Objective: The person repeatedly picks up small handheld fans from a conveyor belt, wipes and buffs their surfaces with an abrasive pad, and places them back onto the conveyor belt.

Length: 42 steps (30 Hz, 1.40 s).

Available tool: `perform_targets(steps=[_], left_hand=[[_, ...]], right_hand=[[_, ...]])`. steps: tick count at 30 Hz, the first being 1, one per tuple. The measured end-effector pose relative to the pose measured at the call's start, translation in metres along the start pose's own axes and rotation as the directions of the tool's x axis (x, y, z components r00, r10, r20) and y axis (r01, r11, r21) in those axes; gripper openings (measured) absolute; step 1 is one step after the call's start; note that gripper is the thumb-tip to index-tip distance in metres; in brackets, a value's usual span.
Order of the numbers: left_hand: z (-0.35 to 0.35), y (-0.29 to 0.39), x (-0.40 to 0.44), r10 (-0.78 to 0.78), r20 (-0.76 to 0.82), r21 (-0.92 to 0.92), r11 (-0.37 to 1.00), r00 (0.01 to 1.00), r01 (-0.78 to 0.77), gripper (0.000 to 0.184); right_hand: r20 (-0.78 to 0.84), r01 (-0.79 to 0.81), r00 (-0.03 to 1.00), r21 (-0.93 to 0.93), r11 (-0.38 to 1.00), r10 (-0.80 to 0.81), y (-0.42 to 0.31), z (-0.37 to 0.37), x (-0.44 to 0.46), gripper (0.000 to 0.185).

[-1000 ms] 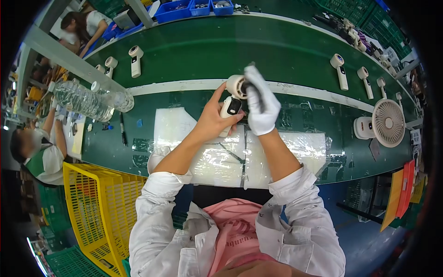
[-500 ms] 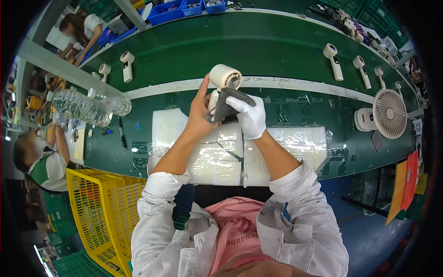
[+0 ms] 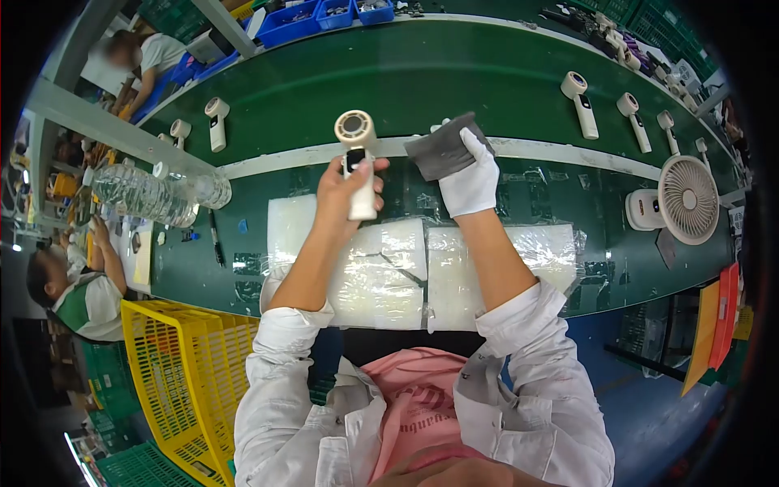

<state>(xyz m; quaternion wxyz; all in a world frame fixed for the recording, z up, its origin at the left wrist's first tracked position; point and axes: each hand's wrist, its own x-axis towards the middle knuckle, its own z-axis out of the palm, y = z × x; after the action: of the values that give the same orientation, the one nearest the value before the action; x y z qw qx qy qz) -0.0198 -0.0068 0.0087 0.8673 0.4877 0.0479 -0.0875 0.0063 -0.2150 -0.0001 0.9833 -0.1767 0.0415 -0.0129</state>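
The left hand (image 3: 335, 195) has its grip closed around the handle of a small white hand fan (image 3: 357, 152). This fan is near the middle of the frame, a bit to the left and up. Its round head is at the top, with the ring at its front facing the camera, and its handle points down.

The right hand (image 3: 472, 188) wears a white glove. Its grip is clamped on a dark gray cloth (image 3: 443, 154), with fingers on both sides of it. The cloth is to the right of the fan, and the two are apart.

Under the arms, shiny white pads (image 3: 377, 280) lie on the green worktop (image 3: 604, 207). At the right of the frame is a bigger round fan (image 3: 688, 199). Two clear bottles (image 3: 139, 195) lie at the left, and a black pen (image 3: 216, 239) is near them.

Past a white rail (image 3: 284, 160), more hand fans (image 3: 580, 105) are at the upper left and upper right. A yellow basket (image 3: 187, 369) is at the lower left. Blue boxes (image 3: 286, 31) are at the top.
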Motion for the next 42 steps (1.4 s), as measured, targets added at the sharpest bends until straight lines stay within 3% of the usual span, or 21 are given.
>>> perform_targets(steps=[2, 4, 6, 13, 16, 19, 23, 24, 26, 27, 28, 29, 30, 31, 32, 34, 36, 38, 39, 41, 42], left_hand=[[-0.019, 0.003, 0.011, -0.023, 0.048, -0.21, 0.977, 0.999, 0.032, 0.034], [-0.032, 0.011, 0.02, -0.017, 0.064, -0.321, 0.946, 0.998, 0.037, 0.045], [-0.042, 0.017, 0.03, -0.029, 0.074, -0.443, 0.895, 0.997, 0.059, 0.051], [-0.062, 0.033, 0.044, 0.051, 0.077, -0.618, 0.786, 0.996, 0.008, 0.075], [-0.072, 0.029, 0.057, 0.108, 0.058, -0.558, 0.828, 0.992, -0.058, 0.079], [-0.083, 0.031, 0.072, 0.148, 0.02, -0.434, 0.892, 0.989, -0.125, 0.059], [-0.077, 0.037, 0.079, 0.176, -0.277, -0.121, 0.969, 0.945, -0.216, 0.042], [-0.073, 0.036, 0.077, 0.303, -0.364, 0.077, 0.952, 0.881, -0.296, 0.04], [-0.061, 0.026, 0.074, 0.568, -0.438, 0.474, 0.804, 0.697, -0.358, 0.036], [-0.052, 0.018, 0.07, 0.795, -0.274, 0.74, 0.534, 0.542, -0.409, 0.027], [-0.021, 0.02, 0.05, 0.842, -0.144, 0.827, 0.391, 0.52, -0.404, 0.018], [-0.001, 0.01, 0.038, 0.773, -0.082, 0.786, 0.438, 0.629, -0.436, 0.017], [0.016, -0.004, 0.025, 0.733, 0.091, 0.82, 0.329, 0.675, -0.468, 0.024], [0.042, -0.015, 0.009, 0.588, 0.257, 0.944, 0.017, 0.767, -0.329, 0.037], [0.06, -0.028, 0.0, 0.464, 0.281, 0.938, 0.053, 0.84, -0.342, 0.047], [0.094, -0.041, -0.015, 0.351, 0.302, 0.946, 0.007, 0.886, -0.325, 0.045], [0.109, -0.043, -0.016, 0.374, 0.272, 0.955, 0.007, 0.886, -0.296, 0.043], [0.111, -0.045, -0.014, 0.38, 0.29, 0.951, -0.01, 0.878, -0.309, 0.039], [0.109, -0.048, -0.01, 0.375, 0.317, 0.943, -0.025, 0.871, -0.332, 0.036], [0.105, -0.054, -0.007, 0.354, 0.365, 0.926, -0.044, 0.861, -0.374, 0.029], [0.102, -0.055, -0.007, 0.339, 0.384, 0.919, -0.046, 0.859, -0.392, 0.025]], right_hand=[[0.098, 0.141, 0.988, -0.275, 0.951, -0.118, 0.008, -0.025, 0.013, 0.036], [0.12, 0.127, 0.988, -0.267, 0.955, -0.098, 0.008, -0.018, 0.016, 0.037], [0.064, -0.062, 0.996, 0.016, 0.998, 0.061, 0.005, -0.01, 0.012, 0.037], [0.13, -0.181, 0.976, 0.036, 0.983, 0.175, 0.011, -0.003, 0.006, 0.038], [0.151, -0.208, 0.967, -0.01, 0.978, 0.207, 0.019, -0.013, 0.012, 0.037], [0.177, -0.203, 0.962, -0.036, 0.979, 0.206, 0.025, -0.013, 0.012, 0.037], [0.182, -0.222, 0.961, 0.052, 0.974, 0.209, 0.029, -0.002, 0.004, 0.043], [0.189, -0.211, 0.962, 0.05, 0.976, 0.198, 0.03, -0.001, 0.004, 0.045], [0.19, -0.188, 0.966, 0.037, 0.982, 0.178, 0.029, 0.0, 0.006, 0.043], [0.188, -0.18, 0.967, 0.035, 0.983, 0.17, 0.031, -0.001, 0.006, 0.043], [0.173, -0.161, 0.973, 0.019, 0.987, 0.155, 0.033, -0.002, 0.008, 0.043], [0.16, -0.145, 0.977, 0.006, 0.989, 0.143, 0.034, -0.004, 0.01, 0.044], [0.146, -0.134, 0.98, -0.005, 0.991, 0.133, 0.036, -0.007, 0.014, 0.045], [0.235, -0.065, 0.967, -0.147, 0.987, 0.099, 0.037, -0.017, 0.02, 0.045], [0.186, -0.18, 0.961, -0.148, 0.972, 0.207, 0.033, -0.016, 0.016, 0.047], [0.038, -0.217, 0.975, -0.076, 0.973, 0.22, 0.036, 0.001, 0.01, 0.05], [0.479, -0.216, 0.844, -0.11, 0.97, 0.242, 0.027, -0.033, 0.015, 0.046], [0.506, -0.217, 0.815, -0.187, 0.958, 0.283, 0.027, -0.07, 0.023, 0.047], [0.324, -0.237, 0.894, -0.246, 0.94, 0.31, 0.03, -0.076, 0.024, 0.048], [0.1, -0.276, 0.945, -0.273, 0.922, 0.313, 0.029, -0.088, 0.026, 0.05], [0.069, -0.285, 0.948, -0.248, 0.926, 0.31, 0.03, -0.078, 0.022, 0.048]])
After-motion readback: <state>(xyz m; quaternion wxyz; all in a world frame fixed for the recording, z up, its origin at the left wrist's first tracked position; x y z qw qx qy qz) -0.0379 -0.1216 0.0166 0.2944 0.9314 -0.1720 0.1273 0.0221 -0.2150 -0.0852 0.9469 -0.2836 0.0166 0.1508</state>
